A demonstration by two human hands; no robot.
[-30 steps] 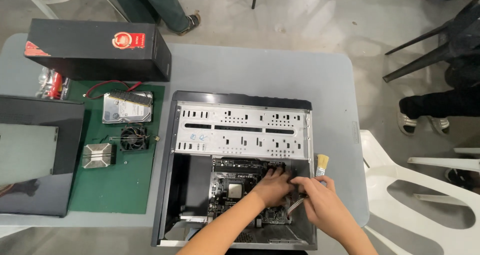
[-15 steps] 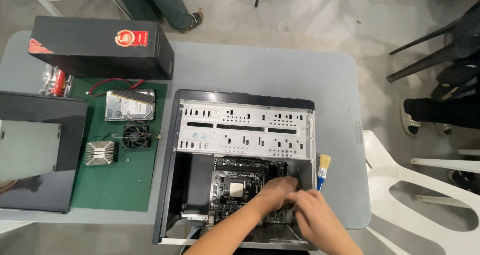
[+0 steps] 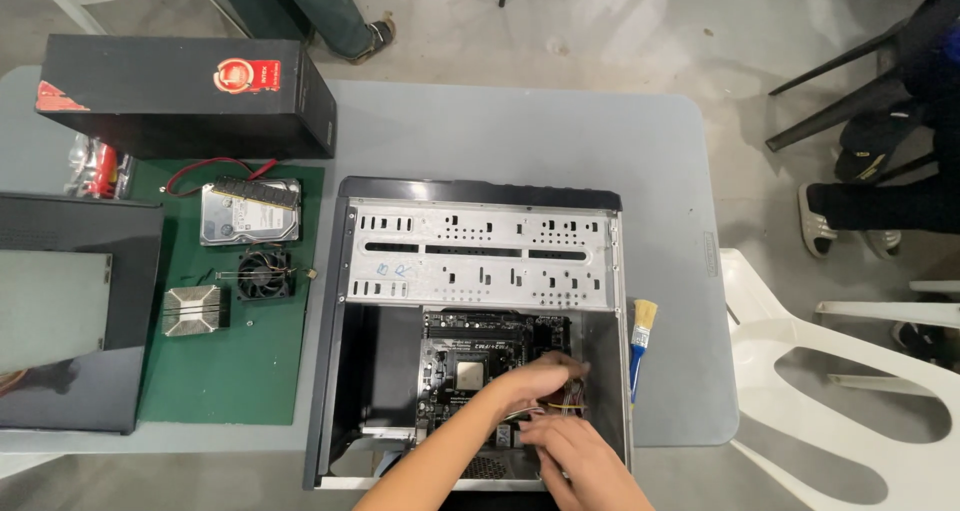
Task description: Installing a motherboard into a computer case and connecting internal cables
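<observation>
An open black computer case point(image 3: 480, 193) lies flat on the grey table point(image 3: 520, 131), with a motherboard point(image 3: 470, 356) in its lower half. Both my hands are inside the case at its lower right. My left hand point(image 3: 535, 379) curls over a small bundle of red and yellow wires point(image 3: 568, 403) at the board's right edge. My right hand point(image 3: 578, 459) lies just below it, with its fingertips at the same wires. What those fingertips pinch is hidden.
A blue-handled brush point(image 3: 640, 343) lies right of the case. On a green mat point(image 3: 230, 371) to the left sit a hard drive point(image 3: 250, 213), a small fan point(image 3: 265, 273) and a heatsink point(image 3: 193, 309). A black box point(image 3: 180, 101) and a dark side panel point(image 3: 70, 321) lie further left. White plastic chairs point(image 3: 800, 371) stand to the right.
My right hand has drawn down and to the left, closer under my left hand. My left hand has stayed at the wires by the board's right edge.
</observation>
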